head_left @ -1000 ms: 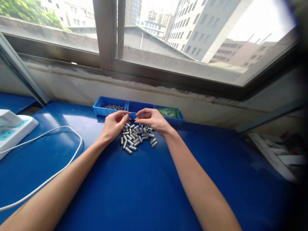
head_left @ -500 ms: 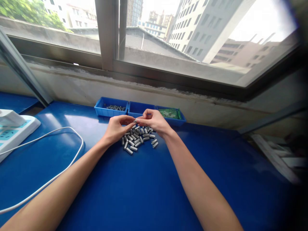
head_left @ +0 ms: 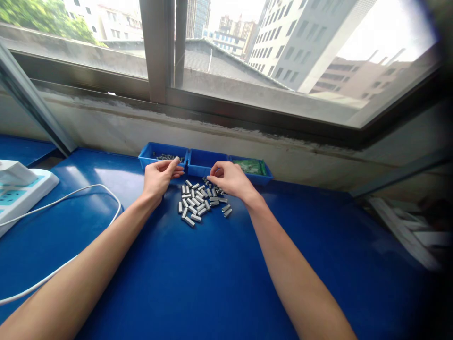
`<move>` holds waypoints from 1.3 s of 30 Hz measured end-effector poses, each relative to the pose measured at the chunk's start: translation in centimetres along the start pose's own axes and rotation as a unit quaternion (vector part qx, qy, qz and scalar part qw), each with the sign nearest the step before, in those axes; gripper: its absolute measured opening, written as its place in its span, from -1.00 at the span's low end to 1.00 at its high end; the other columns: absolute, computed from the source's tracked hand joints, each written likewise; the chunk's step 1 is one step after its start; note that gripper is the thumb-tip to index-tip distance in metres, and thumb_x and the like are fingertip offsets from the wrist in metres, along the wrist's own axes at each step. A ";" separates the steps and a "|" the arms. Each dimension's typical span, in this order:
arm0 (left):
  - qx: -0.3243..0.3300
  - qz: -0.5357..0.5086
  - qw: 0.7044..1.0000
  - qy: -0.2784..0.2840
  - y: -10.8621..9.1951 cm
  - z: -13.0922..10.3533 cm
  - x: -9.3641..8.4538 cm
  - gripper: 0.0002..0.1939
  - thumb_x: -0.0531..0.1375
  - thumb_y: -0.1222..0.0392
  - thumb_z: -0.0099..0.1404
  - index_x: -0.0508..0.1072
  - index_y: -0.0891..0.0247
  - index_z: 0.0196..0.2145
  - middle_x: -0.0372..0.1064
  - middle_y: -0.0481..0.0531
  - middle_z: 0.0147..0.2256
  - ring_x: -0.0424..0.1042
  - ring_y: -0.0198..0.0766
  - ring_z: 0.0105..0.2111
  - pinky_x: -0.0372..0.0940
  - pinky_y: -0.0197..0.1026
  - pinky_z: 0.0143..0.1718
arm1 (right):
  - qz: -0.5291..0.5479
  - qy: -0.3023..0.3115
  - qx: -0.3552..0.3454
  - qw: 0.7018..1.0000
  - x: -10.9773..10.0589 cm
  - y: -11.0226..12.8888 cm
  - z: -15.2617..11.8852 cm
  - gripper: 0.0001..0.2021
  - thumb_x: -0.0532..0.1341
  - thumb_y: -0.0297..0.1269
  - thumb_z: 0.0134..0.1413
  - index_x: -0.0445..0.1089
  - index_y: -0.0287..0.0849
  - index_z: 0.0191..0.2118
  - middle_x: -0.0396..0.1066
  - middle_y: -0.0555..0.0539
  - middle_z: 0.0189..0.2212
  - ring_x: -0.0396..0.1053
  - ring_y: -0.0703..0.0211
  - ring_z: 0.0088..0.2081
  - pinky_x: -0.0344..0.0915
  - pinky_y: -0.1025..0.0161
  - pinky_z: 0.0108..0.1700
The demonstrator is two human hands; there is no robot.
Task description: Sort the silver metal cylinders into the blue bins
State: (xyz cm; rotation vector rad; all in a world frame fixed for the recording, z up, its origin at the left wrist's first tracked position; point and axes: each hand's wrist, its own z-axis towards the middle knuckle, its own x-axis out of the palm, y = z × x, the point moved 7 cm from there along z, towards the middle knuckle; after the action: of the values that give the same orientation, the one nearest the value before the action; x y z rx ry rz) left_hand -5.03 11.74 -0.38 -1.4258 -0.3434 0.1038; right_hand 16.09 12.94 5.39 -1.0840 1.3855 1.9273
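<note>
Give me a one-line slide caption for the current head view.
Left hand at the leftmost blue bin, right hand at the far edge of scattered metal pieces on a blue table.

- Left forearm: bare; enters at lower left, extends forward and inward.
- Left wrist: roughly in line with the forearm.
- Left hand: thumb uppermost, angled across above the part-curled fingers; whether the grip is closed cannot be determined.
- Right forearm: bare; enters at lower right, extends forward and inward.
- Right hand: back upward, index finger bent, its tip close to the thumb; fingertip contact unclear.
- Hands: apart, near each other.
</note>
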 end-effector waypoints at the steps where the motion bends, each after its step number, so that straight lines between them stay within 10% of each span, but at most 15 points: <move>1: -0.014 -0.021 1.000 -0.011 0.1 0.1 -0.1 -0.52 0.36 -0.14 0.13 0.58 0.41 -0.27 0.58 0.20 -0.36 0.59 -0.20 -0.39 0.47 -0.26 -0.30 | -0.012 0.006 0.003 1.000 0.2 -0.1 0.0 -0.97 0.30 -0.32 0.03 0.47 -0.12 -0.39 0.53 -0.04 -0.43 0.48 0.16 -0.32 0.31 0.33 -0.31; 23: -0.013 0.024 0.993 0.117 0.0 -1.5 2.6 -0.37 0.20 -0.33 0.22 0.59 0.40 -0.23 0.57 0.18 -0.40 0.56 -0.20 -0.43 0.42 -0.22 -0.32 | -0.147 0.030 0.034 0.988 1.7 -0.3 -0.3 -0.80 0.27 -0.43 -0.16 0.50 -0.08 -0.31 0.52 -0.07 -0.35 0.45 0.11 -0.31 0.24 0.30 -0.32; 33: -0.005 0.043 0.991 0.130 0.0 -1.6 2.8 -0.38 0.21 -0.34 0.20 0.60 0.36 -0.24 0.57 0.17 -0.39 0.55 -0.19 -0.42 0.41 -0.19 -0.29 | 0.036 -0.009 0.057 0.998 -0.5 -0.7 0.0 -0.92 0.34 -0.35 -0.17 0.53 -0.16 -0.43 0.52 -0.03 -0.51 0.48 0.14 -0.39 0.30 0.31 -0.37; 39: 0.024 0.054 0.977 0.204 -0.8 -2.4 3.8 -0.44 0.36 -0.13 0.13 0.55 0.30 -0.03 0.58 0.17 -0.17 0.57 -0.09 -0.19 0.42 -0.16 -0.13 | 0.329 0.052 0.063 0.941 1.0 0.0 0.0 -0.82 0.42 -0.28 -0.16 0.46 -0.24 -0.43 0.51 -0.06 -0.55 0.46 0.22 -0.47 0.32 0.37 -0.43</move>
State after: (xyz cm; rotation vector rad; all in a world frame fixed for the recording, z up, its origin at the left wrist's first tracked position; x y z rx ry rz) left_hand -0.84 10.34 0.76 -1.3798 0.0742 -0.0932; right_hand 15.55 12.88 4.58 -0.7139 2.0958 2.1942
